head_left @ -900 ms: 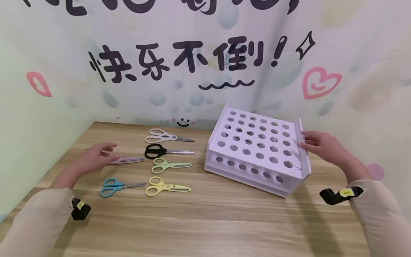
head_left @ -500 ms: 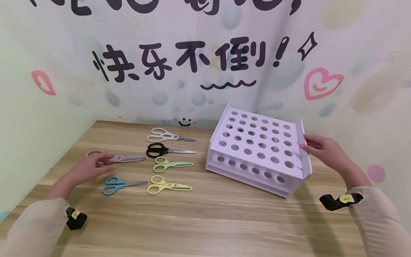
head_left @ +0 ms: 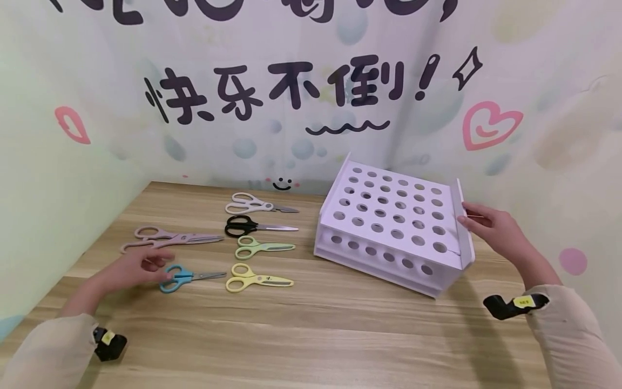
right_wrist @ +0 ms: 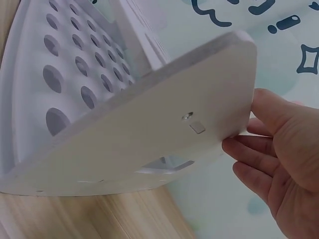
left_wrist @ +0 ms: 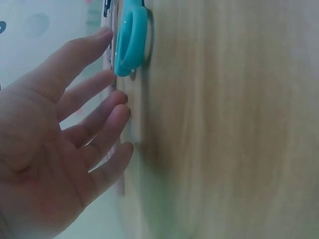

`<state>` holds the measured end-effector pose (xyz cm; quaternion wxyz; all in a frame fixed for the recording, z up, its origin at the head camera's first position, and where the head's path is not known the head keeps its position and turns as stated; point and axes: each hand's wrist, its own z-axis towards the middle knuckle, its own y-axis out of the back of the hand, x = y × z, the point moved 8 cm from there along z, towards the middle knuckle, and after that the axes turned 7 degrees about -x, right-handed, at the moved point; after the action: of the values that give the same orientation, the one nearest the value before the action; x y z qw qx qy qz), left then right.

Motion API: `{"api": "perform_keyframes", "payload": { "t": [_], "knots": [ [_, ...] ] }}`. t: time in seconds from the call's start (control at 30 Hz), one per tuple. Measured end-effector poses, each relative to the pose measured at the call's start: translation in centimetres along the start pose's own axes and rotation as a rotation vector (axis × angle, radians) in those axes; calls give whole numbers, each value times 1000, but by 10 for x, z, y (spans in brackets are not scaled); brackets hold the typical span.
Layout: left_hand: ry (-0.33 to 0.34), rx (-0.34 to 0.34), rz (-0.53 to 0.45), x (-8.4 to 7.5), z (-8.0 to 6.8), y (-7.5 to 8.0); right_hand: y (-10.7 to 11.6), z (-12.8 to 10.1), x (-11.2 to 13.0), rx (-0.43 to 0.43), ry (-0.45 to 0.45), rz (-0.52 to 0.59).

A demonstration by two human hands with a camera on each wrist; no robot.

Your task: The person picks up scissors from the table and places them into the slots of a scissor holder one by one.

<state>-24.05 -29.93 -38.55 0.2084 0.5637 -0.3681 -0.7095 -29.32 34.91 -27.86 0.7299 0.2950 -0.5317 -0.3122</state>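
Observation:
My left hand (head_left: 128, 271) hovers at the table's left with its fingers loosely bent and nothing in them. Its fingertips are close to the handles of the blue scissors (head_left: 181, 277); the left wrist view shows a small gap between the thumb and the blue handle (left_wrist: 133, 42). Just beyond lie the pink scissors (head_left: 177, 239), one handle partly behind the hand. On the right, my right hand (head_left: 495, 231) pinches the edge of the side panel (right_wrist: 199, 99) of a white rack (head_left: 389, 246) with rows of round holes.
A column of scissors lies mid-table, blades pointing right: white (head_left: 248, 205), black (head_left: 241, 226), green (head_left: 250, 247) and yellow (head_left: 249, 278). The rack stands to their right, angled. A printed wall cloth (head_left: 272, 151) borders the wooden table (head_left: 301, 335) at the back.
My left hand has drawn back from the pink scissors toward the blue ones, uncovering most of the pink pair. My right hand stays at the rack. The view has shifted slightly.

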Motion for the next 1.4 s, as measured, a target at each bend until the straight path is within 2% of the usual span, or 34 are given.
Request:
{"api": "perform_keyframes", "payload": {
  "t": [0.13,0.5,0.8,1.27,1.4],
  "knots": [
    [-17,-12,18,0,-5,0,0,-1,-1,-11,0,6],
    [-11,-64,48,6,-9,-3,0,-3,-5,-24,-4,22],
    [-11,-128,79,1,-8,-2,1,-3,-5,-38,3,29],
    [39,-112,54,3,-11,-3,-2,-3,-7,-32,-9,45],
    [69,-96,17,6,-11,-5,-3,-4,-7,-31,-16,50]
  ]
}}
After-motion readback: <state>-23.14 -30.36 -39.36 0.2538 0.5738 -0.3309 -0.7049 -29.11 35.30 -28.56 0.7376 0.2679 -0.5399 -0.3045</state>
